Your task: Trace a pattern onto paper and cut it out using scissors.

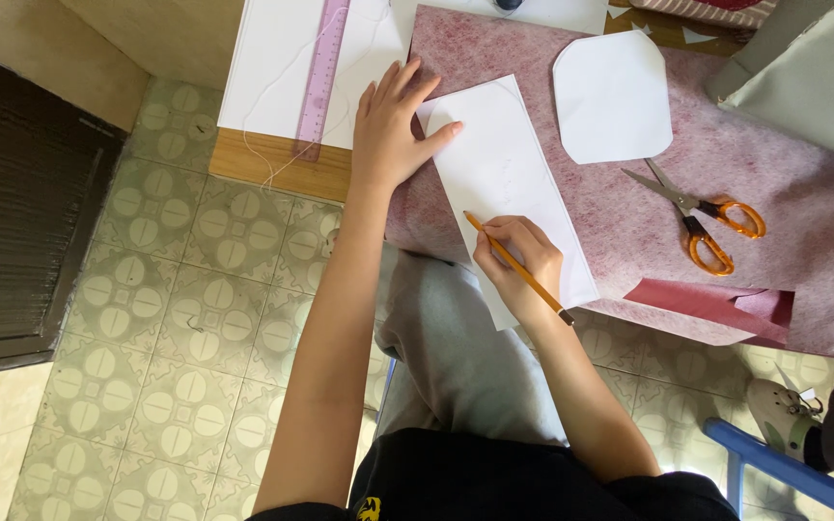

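Tracing set-up at a table edge. The left hand (390, 125) lies open, fingers spread, pinning the white paper template (514, 183) flat on the pink fabric (726, 145) so it cannot slip. The right hand (518, 260) is closed around a pencil (518, 268), tip apparently touching the template's lower left edge. Orange-handled scissors (702, 217) lie well apart.

Paper template (509, 183) white; felt sheet (726, 145) mottled pinkish-red; scissors (707, 217) orange-handled; pencil (518, 268) yellow-orange; ruler (322, 72) translucent purple; floor tiles (185, 318) green-cream, circle pattern.
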